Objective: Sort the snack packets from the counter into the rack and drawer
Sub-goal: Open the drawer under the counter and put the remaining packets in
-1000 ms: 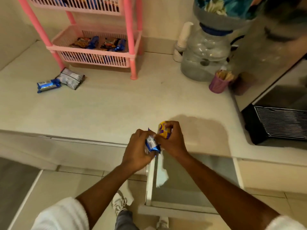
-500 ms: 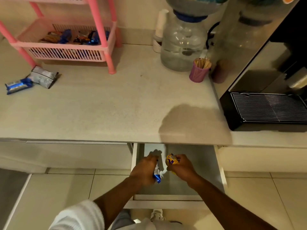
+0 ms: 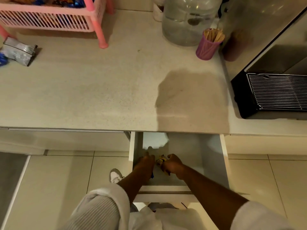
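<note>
Inside open drawer (image 3: pixel 214 163), both hands low, left hand (image 3: pixel 145 163), right hand (image 3: pixel 172 165)

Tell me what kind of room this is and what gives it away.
Most likely a kitchenette or pantry corner. A pale counter carries a large water bottle, a purple cup of wooden sticks and a pink snack rack, with an open drawer beneath.

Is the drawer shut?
No, the drawer is pulled out below the counter, with both hands down inside it, the right hand on a yellow packet.
</note>
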